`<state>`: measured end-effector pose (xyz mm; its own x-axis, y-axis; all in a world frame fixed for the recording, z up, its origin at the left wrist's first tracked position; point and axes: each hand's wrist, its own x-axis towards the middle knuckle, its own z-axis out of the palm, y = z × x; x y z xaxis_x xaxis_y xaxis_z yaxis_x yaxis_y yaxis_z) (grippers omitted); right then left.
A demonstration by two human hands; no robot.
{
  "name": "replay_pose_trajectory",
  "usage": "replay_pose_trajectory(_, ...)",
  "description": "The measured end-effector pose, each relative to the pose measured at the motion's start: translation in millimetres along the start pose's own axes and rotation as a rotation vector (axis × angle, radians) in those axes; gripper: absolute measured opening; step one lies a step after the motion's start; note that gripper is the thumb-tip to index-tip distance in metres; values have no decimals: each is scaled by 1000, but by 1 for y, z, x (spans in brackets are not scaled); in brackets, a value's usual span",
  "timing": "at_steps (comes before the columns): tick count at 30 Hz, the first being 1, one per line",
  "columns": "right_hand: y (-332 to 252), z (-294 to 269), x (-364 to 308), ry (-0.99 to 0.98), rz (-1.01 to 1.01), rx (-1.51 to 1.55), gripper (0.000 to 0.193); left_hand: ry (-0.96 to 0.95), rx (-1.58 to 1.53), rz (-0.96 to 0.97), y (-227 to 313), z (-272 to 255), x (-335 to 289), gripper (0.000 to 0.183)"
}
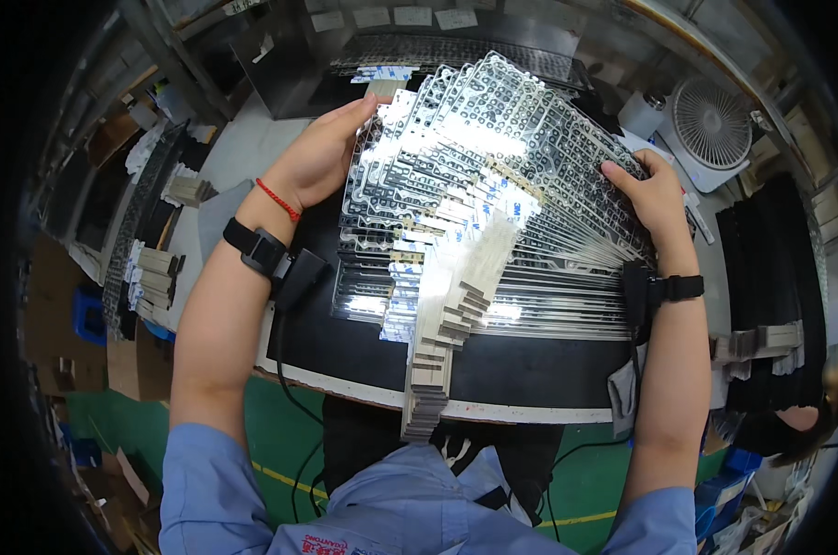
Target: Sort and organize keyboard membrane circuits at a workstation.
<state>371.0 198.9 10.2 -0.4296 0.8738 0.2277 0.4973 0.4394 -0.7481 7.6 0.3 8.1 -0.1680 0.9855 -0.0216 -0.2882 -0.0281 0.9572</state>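
Observation:
A thick fanned stack of keyboard membrane sheets (558,129), clear with dark dots and silvery lines, spreads before me over a black mat (539,375). Its pale ribbon tails (465,268) overlap down the middle and reach past the table's near edge. My left hand (322,153) grips the upper left edge, thumb along the top and fingers partly hidden behind. At the right edge, my right hand (655,190) is closed on the sheets, its thumb on the upper face and other fingers mostly out of sight.
A white fan (710,129) stands at the far right. Further sheet stacks with pale tails lie left (155,190), and a black stack (770,268) lies right. A dark metal panel (285,65) rises behind. Cables (294,398) hang from devices strapped to both wrists.

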Motion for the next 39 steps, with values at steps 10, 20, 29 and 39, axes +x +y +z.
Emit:
replay_pose_trajectory(10, -26, 29, -15, 100, -271, -259, 51, -86, 458, -3, 10, 26, -15, 57)
replay_pose_trajectory(20, -43, 31, -19, 17, -289, -35, 47, -129, 204, 165, 7, 27, -14, 45)
replay_pose_trajectory(29, -55, 27, -33, 202, -534, -299, 51, -26, 235, 47, 22, 34, -18, 34)
replay_pose_trajectory(39, -48, 22, -27, 569, -680, -274, 29, 91, -50, 57, 38, -75, 40, 42)
